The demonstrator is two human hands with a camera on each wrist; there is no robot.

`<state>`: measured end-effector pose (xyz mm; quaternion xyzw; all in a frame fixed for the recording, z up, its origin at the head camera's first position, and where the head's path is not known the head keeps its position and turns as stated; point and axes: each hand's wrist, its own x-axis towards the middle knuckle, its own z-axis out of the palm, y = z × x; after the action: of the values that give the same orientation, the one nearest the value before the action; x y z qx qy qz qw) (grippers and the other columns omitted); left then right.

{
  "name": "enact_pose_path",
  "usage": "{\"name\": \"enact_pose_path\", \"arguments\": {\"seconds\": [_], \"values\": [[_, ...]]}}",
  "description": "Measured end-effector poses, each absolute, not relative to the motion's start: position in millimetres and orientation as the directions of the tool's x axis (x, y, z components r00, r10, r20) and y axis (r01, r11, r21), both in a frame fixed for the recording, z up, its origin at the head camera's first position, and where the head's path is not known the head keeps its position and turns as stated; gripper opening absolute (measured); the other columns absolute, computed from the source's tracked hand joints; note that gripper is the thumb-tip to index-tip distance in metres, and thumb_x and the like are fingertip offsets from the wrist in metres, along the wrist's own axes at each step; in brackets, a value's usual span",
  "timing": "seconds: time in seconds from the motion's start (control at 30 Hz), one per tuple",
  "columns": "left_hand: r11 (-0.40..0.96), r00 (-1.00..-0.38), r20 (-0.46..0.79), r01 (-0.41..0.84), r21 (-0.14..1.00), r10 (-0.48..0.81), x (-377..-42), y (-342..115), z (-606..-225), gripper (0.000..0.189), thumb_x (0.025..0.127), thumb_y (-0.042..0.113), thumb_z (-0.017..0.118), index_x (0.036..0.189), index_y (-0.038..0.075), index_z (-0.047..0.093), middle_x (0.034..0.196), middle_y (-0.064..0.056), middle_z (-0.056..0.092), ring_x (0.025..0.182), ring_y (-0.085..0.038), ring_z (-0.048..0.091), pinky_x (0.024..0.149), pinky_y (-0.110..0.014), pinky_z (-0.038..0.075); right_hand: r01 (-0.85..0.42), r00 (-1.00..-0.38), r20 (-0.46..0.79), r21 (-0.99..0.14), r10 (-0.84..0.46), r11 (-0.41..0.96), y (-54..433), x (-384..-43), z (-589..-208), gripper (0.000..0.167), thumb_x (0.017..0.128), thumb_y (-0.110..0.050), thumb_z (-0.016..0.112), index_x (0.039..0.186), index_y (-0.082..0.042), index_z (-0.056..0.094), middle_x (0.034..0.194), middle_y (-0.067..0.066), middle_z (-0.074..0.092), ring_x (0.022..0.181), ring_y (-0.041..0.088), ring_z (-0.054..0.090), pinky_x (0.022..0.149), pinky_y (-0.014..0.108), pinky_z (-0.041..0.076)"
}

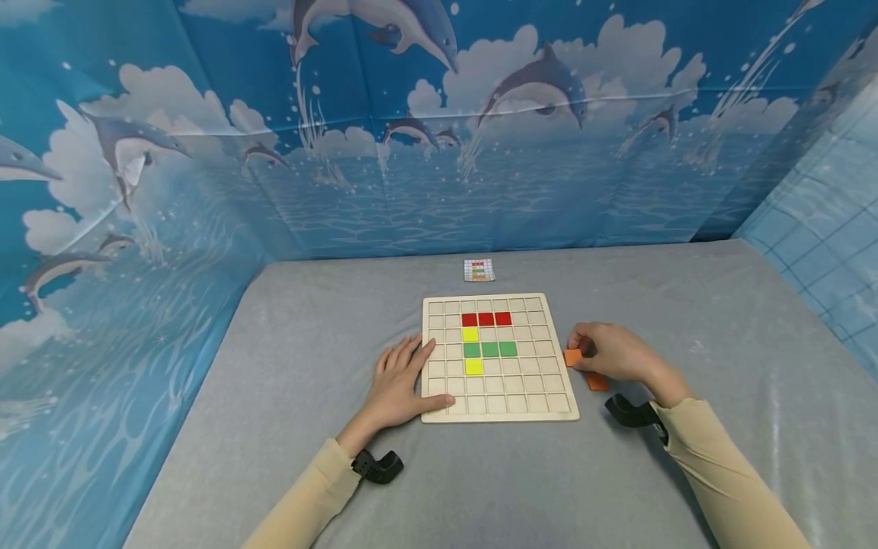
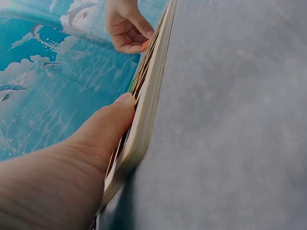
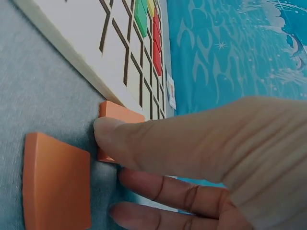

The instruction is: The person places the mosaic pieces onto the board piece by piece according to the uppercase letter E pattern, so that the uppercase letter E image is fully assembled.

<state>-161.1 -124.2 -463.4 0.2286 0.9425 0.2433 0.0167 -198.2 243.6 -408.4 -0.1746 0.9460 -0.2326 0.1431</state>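
Note:
A wooden grid board [image 1: 507, 385] lies flat on the grey cloth. Set in its squares are red tiles [image 1: 485, 319], green tiles [image 1: 490, 349] and two yellow tiles [image 1: 474, 367]. My left hand [image 1: 394, 389] rests on the board's left edge with fingers spread, the thumb lying over the near corner. Just off the right edge, my right hand [image 1: 613, 352] pinches an orange tile [image 1: 572, 357], its thumb lying across the tile in the right wrist view. A second orange tile [image 3: 57, 184] lies on the cloth beside that hand.
Behind the board lies a small pattern card [image 1: 479, 270] with coloured squares. The grey cloth [image 1: 494, 488] covers the table. A blue dolphin-print curtain [image 1: 411, 191] hangs along the back and left side.

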Motion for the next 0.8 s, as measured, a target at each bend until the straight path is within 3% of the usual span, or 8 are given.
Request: {"name": "enact_pose_path", "arguments": {"seconds": [0.33, 0.57, 0.8], "values": [[0.780, -0.895, 0.074, 0.421, 0.463, 0.440, -162, -124, -464, 0.096, 0.078, 0.063, 0.064, 0.152, 0.015, 0.026, 0.155, -0.011, 0.019, 0.142, -0.028, 0.009, 0.108, -0.051, 0.005, -0.269, -0.908, -0.140, -0.526, -0.394, 0.807, 248, -197, -407, 0.018, 0.081, -0.013, 0.076, 0.083, -0.011, 0.058, 0.074, -0.004, 0.059, 0.064, 0.014, 0.050, 0.058, 0.032, 0.040], [0.778, -0.895, 0.078, 0.423, 0.465, 0.440, -162, -123, -463, 0.097, 0.078, 0.063, 0.064, 0.152, 0.014, 0.026, 0.155, -0.011, 0.019, 0.142, -0.029, 0.009, 0.108, -0.052, 0.005, -0.279, -0.912, -0.115, -0.528, -0.393, 0.802, 244, -196, -405, 0.011, 0.084, -0.011, 0.073, 0.089, -0.011, 0.063, 0.073, -0.003, 0.058, 0.063, 0.014, 0.050, 0.058, 0.033, 0.041], [0.781, -0.897, 0.084, 0.422, 0.460, 0.435, -162, -124, -466, 0.097, 0.077, 0.064, 0.065, 0.151, 0.014, 0.026, 0.155, -0.011, 0.020, 0.142, -0.029, 0.010, 0.108, -0.052, 0.006, -0.334, -0.920, 0.000, -0.523, -0.391, 0.785, 231, -191, -401, 0.006, 0.087, -0.010, 0.069, 0.092, -0.009, 0.065, 0.070, -0.003, 0.054, 0.059, 0.014, 0.045, 0.053, 0.032, 0.037]]}}
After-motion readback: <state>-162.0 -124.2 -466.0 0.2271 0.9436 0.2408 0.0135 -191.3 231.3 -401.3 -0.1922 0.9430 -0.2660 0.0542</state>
